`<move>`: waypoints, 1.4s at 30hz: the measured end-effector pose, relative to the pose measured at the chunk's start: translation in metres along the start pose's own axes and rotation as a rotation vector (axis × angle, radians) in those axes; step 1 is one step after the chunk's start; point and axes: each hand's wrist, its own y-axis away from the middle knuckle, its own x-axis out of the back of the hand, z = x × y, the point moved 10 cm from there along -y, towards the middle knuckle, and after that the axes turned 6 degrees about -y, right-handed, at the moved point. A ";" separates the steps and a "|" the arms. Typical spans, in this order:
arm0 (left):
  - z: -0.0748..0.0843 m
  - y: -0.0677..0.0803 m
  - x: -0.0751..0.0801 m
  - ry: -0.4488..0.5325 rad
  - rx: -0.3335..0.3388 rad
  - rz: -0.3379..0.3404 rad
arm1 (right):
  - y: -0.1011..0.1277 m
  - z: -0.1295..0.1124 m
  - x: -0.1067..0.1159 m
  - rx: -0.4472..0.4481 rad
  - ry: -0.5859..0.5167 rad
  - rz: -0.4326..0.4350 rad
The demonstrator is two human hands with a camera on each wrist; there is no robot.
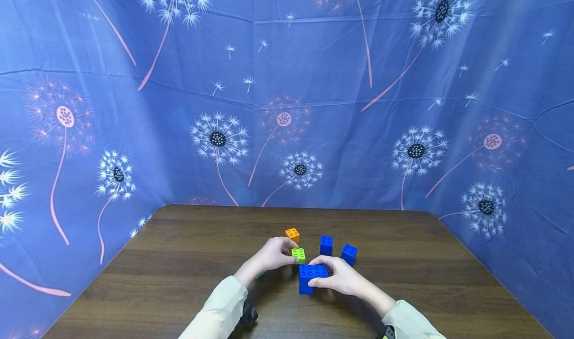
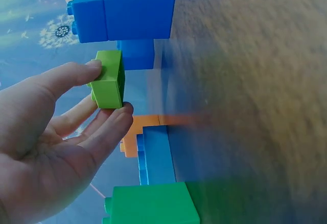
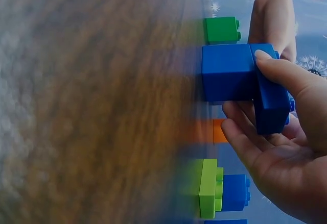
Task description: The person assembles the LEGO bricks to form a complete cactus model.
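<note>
My left hand [image 1: 274, 253] pinches a small lime-green brick [image 2: 108, 79] between thumb and fingers, its studs facing up. The brick is raised above the tabletop in the left wrist view. To its right, my right hand [image 1: 337, 275] grips a long blue brick [image 3: 271, 94] with the thumb on the near side and fingers on the far side. This long brick sits on a chunkier blue brick [image 3: 227, 72], one end overhanging. Close beyond my left fingers is an orange brick [image 1: 292, 235]. A green brick [image 2: 153, 206] lies by my left wrist, mostly hidden in the head view.
Two blue bricks, one upright [image 1: 326, 245] and one farther right [image 1: 349, 254], stand beyond my right hand. Another lime-green brick [image 3: 208, 188] shows in the right wrist view. A blue brick [image 2: 158, 155] stands near the orange one. Patterned blue cloth [image 1: 287, 80] hangs behind the wooden table [image 1: 179, 249].
</note>
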 end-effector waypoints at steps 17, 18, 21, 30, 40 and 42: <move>0.009 0.006 0.013 0.026 -0.046 0.014 | 0.000 -0.001 0.002 0.000 -0.007 -0.007; 0.009 0.007 0.013 0.030 -0.041 0.011 | 0.000 -0.001 0.002 -0.003 -0.012 -0.010; 0.009 0.010 0.014 0.039 -0.040 0.009 | 0.000 0.000 0.000 -0.012 -0.019 -0.016; 0.017 0.016 0.016 0.037 -0.074 0.009 | 0.000 -0.001 0.000 0.001 -0.021 -0.003; 0.029 0.020 0.016 0.063 -0.116 -0.006 | 0.000 -0.002 0.001 0.003 0.011 0.003; 0.031 0.020 0.016 0.072 -0.120 -0.016 | 0.000 -0.003 0.001 0.010 0.019 0.003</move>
